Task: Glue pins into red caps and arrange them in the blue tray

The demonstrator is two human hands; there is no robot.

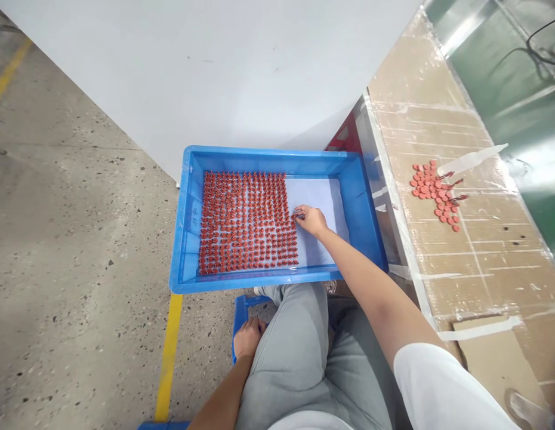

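My right hand [311, 220] reaches into the blue plastic tray [259, 280], its thumb and fingers pinched on a small red piece [296, 215] at the right edge of the rows. Many small red pieces with pointed tops [241, 221] stand upright in close rows over the tray's left and middle part. White lining [320, 194] shows on the tray floor to their right. Against my left thigh, beside a blue stool [240, 313], rests my left hand [248, 337]. Its fingers are curled in and partly hidden; no object shows in it.
To the right, a cardboard-covered table [438, 131] carries loose red discs [423, 182], several dark red pointed pieces [459, 198] and white tape strips. A large white panel [241, 71] rises behind the tray. Yellow lines [170, 358] mark the speckled floor.
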